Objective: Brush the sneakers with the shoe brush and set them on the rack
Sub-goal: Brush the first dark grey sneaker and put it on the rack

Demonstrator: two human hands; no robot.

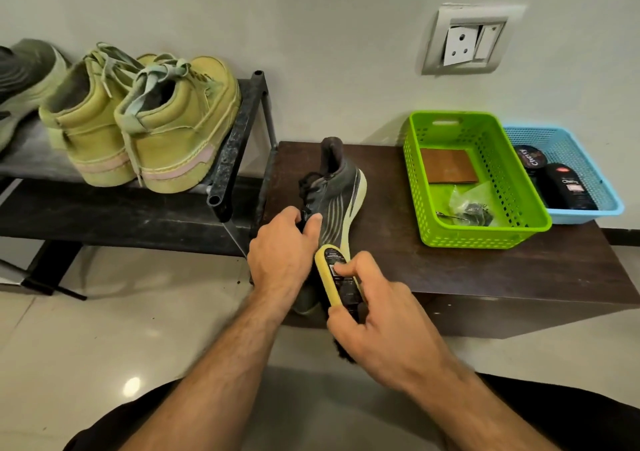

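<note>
A dark grey sneaker (pixel 334 187) with pale stripes and a cream sole lies on its side on the low dark wooden table (pixel 450 270), heel away from me. My left hand (pixel 282 250) grips it over the laces near the toe. My right hand (pixel 377 322) holds a yellow-backed shoe brush (pixel 334 274), whose bristles lie against the sneaker's front part. Two olive-green high-top sneakers (pixel 149 121) stand on the top shelf of the black metal rack (pixel 235 139) to the left, heels toward me. The sneaker's toe is hidden behind my hands.
A green plastic basket (pixel 519 187) with a brown card and a small bag sits on the table's right. Beside it a blue basket (pixel 602 180) holds black polish containers. Another greyish-green shoe (pixel 24 80) shows at the rack's far left. A wall socket (pixel 467 40) is above.
</note>
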